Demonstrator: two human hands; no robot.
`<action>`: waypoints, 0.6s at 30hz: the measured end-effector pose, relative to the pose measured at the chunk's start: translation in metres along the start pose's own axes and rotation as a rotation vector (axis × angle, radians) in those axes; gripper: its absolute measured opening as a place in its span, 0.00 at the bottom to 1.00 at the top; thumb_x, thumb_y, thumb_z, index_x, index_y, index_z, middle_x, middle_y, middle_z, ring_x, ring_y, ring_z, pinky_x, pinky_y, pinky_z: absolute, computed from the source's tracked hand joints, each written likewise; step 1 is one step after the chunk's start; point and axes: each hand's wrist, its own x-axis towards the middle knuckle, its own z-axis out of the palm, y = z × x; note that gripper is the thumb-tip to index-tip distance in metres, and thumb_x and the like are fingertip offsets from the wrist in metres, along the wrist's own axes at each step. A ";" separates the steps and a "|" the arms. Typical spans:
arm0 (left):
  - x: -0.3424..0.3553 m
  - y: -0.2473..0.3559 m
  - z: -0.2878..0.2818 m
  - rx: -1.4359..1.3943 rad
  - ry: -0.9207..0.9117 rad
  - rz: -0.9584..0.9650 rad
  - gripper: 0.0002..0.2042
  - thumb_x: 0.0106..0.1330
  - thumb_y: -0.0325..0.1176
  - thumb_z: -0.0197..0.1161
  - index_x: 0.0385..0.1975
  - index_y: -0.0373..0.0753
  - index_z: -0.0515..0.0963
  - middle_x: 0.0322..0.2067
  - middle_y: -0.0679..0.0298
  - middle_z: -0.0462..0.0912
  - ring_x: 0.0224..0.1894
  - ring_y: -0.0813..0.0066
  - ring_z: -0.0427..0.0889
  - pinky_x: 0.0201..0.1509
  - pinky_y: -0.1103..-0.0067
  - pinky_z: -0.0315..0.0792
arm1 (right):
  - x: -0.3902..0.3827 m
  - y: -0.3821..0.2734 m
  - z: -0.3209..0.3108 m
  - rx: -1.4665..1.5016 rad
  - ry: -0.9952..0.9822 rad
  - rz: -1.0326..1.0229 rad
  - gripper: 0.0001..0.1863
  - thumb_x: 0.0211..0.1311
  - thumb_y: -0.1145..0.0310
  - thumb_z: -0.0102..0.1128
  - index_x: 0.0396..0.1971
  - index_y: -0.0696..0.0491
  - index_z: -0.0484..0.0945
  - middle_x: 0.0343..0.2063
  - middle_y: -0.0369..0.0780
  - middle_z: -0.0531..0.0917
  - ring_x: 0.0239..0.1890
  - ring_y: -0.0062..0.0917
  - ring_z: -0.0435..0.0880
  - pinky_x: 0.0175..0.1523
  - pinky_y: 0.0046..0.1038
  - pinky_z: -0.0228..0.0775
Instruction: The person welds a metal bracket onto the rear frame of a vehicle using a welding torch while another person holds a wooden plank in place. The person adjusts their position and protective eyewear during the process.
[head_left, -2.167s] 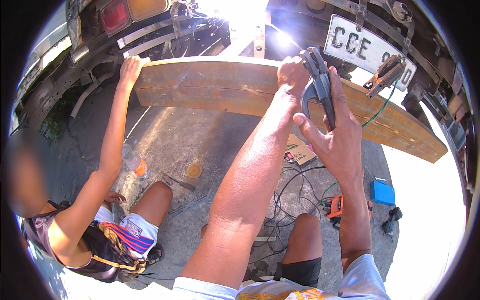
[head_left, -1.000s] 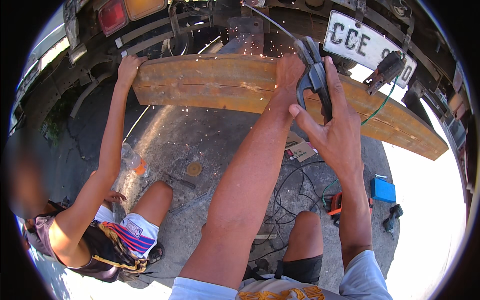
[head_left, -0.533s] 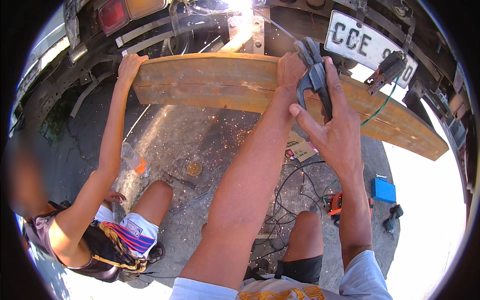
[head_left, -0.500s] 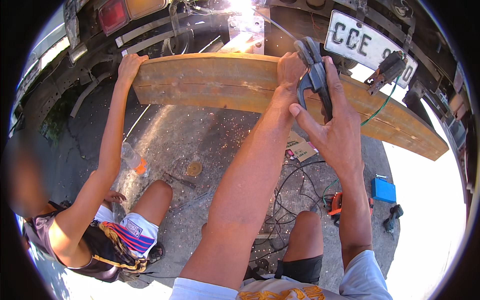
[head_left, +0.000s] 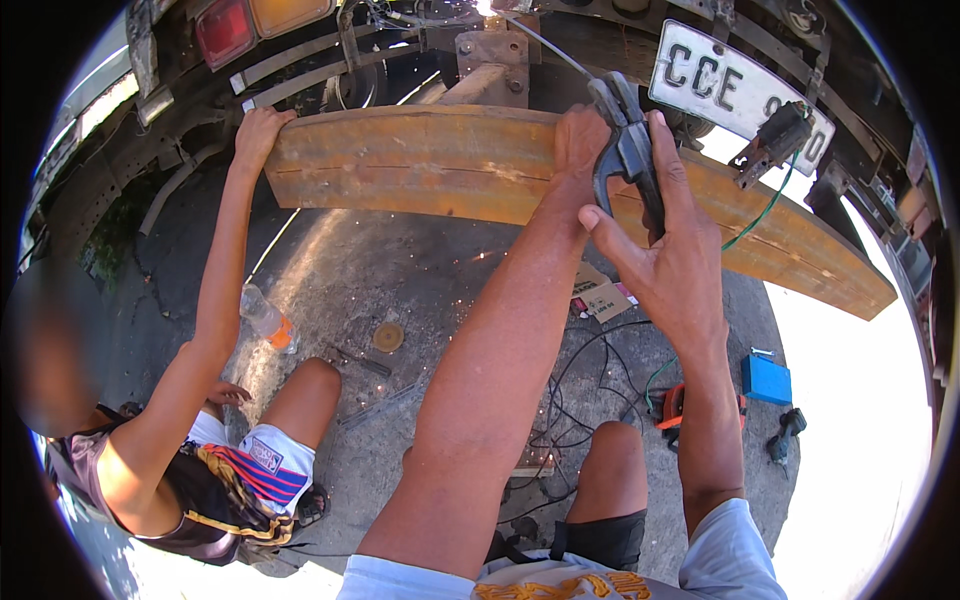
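Note:
A long rusty steel beam runs across the upper part of the head view. My left hand is closed over its top edge, right of the middle. In my right hand is a black electrode holder, its front end close by my left hand. A thin welding rod extends from the holder up and left, and a small bright spark glows at its tip. Below that tip is a metal bracket plate with bolt holes, behind the beam.
At left, a crouching co-worker's hand grips the beam's left end. A vehicle's tail light and licence plate are above. On the ground lie a plastic bottle, black cables, cardboard and a blue box.
The glare at the rod's tip has shrunk to a small point, and the bracket looks darker. Fewer sparks fly over the ground. Both my hands stay nearly where they were.

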 end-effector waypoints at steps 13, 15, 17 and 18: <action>0.000 -0.009 0.004 0.107 0.030 0.150 0.11 0.69 0.48 0.72 0.42 0.51 0.92 0.38 0.66 0.93 0.40 0.64 0.91 0.44 0.68 0.82 | 0.001 -0.002 0.000 -0.001 -0.009 0.019 0.54 0.61 0.51 0.77 0.82 0.53 0.58 0.69 0.57 0.78 0.62 0.49 0.87 0.63 0.45 0.82; 0.001 -0.011 0.007 0.142 0.046 0.171 0.12 0.69 0.48 0.73 0.42 0.50 0.92 0.38 0.66 0.93 0.40 0.66 0.91 0.44 0.70 0.82 | 0.001 -0.003 0.000 -0.005 -0.009 0.021 0.55 0.61 0.51 0.77 0.82 0.53 0.57 0.68 0.56 0.78 0.62 0.48 0.87 0.63 0.45 0.82; 0.001 -0.013 0.009 -0.064 0.068 0.135 0.13 0.70 0.49 0.72 0.40 0.48 0.91 0.36 0.65 0.92 0.38 0.66 0.90 0.42 0.71 0.82 | 0.000 -0.003 0.000 -0.007 -0.009 0.018 0.55 0.61 0.51 0.78 0.83 0.53 0.57 0.68 0.56 0.79 0.62 0.47 0.87 0.63 0.45 0.82; 0.001 -0.012 0.011 -0.166 0.020 0.047 0.13 0.71 0.50 0.71 0.39 0.47 0.91 0.34 0.65 0.92 0.37 0.66 0.90 0.41 0.71 0.82 | 0.000 -0.002 0.000 0.007 -0.011 0.019 0.55 0.61 0.50 0.78 0.83 0.52 0.57 0.68 0.55 0.79 0.62 0.47 0.87 0.63 0.45 0.82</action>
